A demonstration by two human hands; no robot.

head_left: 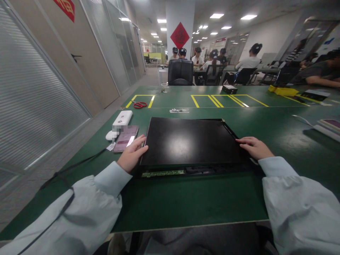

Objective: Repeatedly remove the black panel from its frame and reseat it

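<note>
A flat black display panel [183, 138] lies shiny side up on the green table, a little askew over a black frame [228, 128] whose rim shows at the far right corner. Along the near side, a green circuit board strip [162, 173] is exposed below the panel's edge. My left hand [133, 153] grips the panel's left edge, thumb on top. At the right edge, my right hand [253, 147] has its fingers bent over the panel and frame side; its fingertips are partly hidden.
Left of the panel lie a phone [125, 139], a white device [122, 118] and a black strap [79, 161]. Red-handled scissors [140, 105], small white pieces [179, 111] and a black box [229, 89] are farther back. Several people sit beyond the black chair [180, 72].
</note>
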